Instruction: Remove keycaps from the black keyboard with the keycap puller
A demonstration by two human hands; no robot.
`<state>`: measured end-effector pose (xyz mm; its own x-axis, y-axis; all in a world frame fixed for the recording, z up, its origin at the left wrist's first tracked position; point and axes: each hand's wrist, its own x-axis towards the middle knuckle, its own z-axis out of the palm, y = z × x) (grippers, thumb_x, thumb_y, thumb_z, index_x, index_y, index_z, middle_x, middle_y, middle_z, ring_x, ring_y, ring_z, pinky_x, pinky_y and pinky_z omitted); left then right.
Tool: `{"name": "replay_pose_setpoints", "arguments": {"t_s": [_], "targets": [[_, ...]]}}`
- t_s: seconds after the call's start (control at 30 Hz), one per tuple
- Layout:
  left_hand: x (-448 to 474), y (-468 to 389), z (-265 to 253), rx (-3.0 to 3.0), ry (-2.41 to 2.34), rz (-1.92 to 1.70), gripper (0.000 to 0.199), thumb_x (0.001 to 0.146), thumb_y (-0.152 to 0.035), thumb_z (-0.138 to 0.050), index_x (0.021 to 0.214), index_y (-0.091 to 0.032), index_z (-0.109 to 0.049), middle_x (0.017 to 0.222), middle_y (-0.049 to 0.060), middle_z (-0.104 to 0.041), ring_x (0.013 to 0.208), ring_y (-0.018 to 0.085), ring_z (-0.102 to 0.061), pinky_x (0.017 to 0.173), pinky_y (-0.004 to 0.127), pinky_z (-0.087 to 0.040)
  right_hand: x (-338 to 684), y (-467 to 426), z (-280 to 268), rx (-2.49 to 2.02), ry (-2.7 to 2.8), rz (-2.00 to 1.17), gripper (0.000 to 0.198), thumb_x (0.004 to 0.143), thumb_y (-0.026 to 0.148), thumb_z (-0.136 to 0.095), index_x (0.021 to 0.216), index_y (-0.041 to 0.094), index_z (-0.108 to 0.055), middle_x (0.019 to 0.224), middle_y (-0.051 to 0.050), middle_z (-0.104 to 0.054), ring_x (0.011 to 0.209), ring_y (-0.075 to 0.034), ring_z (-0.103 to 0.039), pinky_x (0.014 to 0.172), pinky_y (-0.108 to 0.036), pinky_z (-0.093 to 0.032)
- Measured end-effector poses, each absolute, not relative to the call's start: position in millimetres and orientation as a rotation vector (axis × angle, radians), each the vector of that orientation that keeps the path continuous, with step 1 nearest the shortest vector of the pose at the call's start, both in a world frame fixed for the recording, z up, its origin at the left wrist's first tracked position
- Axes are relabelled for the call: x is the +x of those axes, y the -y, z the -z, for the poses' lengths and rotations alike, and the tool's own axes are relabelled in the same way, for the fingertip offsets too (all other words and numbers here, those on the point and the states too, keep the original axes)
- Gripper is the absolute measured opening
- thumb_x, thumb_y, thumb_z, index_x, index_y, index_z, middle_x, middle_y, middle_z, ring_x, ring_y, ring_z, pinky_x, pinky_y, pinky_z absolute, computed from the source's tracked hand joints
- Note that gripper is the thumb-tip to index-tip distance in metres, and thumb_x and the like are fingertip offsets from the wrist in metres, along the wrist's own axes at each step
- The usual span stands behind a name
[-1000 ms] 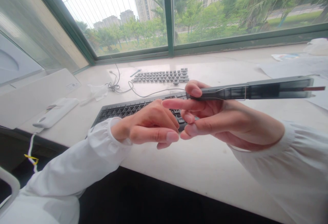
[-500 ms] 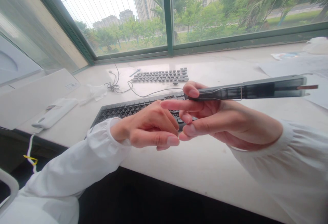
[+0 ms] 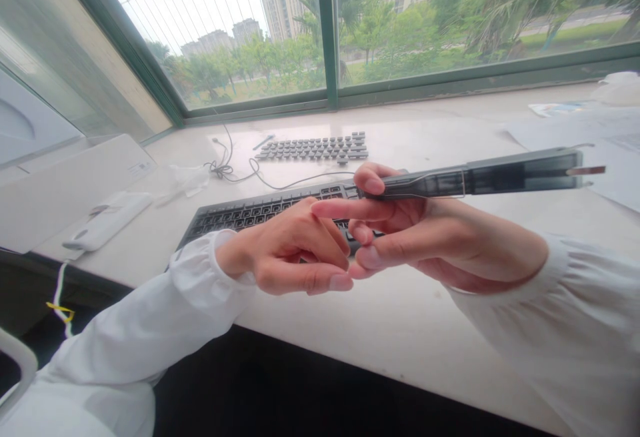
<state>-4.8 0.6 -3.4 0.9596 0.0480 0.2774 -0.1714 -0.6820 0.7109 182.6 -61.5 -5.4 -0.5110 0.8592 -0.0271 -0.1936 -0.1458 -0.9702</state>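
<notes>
My right hand [image 3: 425, 233] holds a slim dark see-through keycap puller [image 3: 470, 177], with a bent wire along its side, clasped between its fingers. The tool points right, and a thin brownish strip sticks out of its far end. My left hand [image 3: 295, 247] is closed, its fingers curled toward the fingertips of the right hand, which meet it. Whatever lies between the touching fingertips is hidden. Below and behind both hands lies a black keyboard [image 3: 240, 210] with its keycaps off over much of the visible part.
Loose dark keycaps [image 3: 315, 148] lie in rows near the window. A coiled cable [image 3: 223, 167] runs to the keyboard. To the left are a white power bank-like box [image 3: 113, 220] and crumpled clear plastic [image 3: 190, 180]. Papers [image 3: 555, 130] lie at right. The desk's front edge [image 3: 400, 375] slopes below.
The keycap puller and my right hand have shifted slightly left. My left hand's thumb has moved slightly; its fingers stay curled against the right fingertips.
</notes>
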Motion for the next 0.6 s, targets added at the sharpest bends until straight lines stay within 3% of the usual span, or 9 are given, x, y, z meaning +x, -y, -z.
{"name": "replay_pose_setpoints", "arguments": {"t_s": [0.37, 0.6], "targets": [[-1.5, -1.3, 3.3, 2.318, 0.126, -0.368, 0.037, 0.085, -0.021, -0.050, 0.050, -0.017, -0.039, 0.047, 0.000, -0.040, 0.051, 0.011, -0.040, 0.059, 0.027, -0.042, 182.9, 61.6, 4.8, -0.802, 1.318, -1.775, 0.034, 0.062, 0.013, -0.074, 0.089, 0.024, -0.056, 0.092, 0.002, -0.055, 0.080, -0.014, -0.057, 0.076, -0.033, -0.052], [-3.3, -1.5, 2.8, 2.346, 0.089, -0.340, 0.038, 0.086, -0.025, -0.050, 0.049, -0.018, -0.040, 0.047, 0.000, -0.040, 0.053, 0.013, -0.043, 0.058, 0.028, -0.042, 182.5, 61.8, 4.6, -0.738, 1.244, -1.835, 0.041, 0.061, 0.006, -0.071, 0.088, 0.025, -0.046, 0.088, 0.004, -0.058, 0.070, -0.011, -0.055, 0.075, -0.033, -0.053]]}}
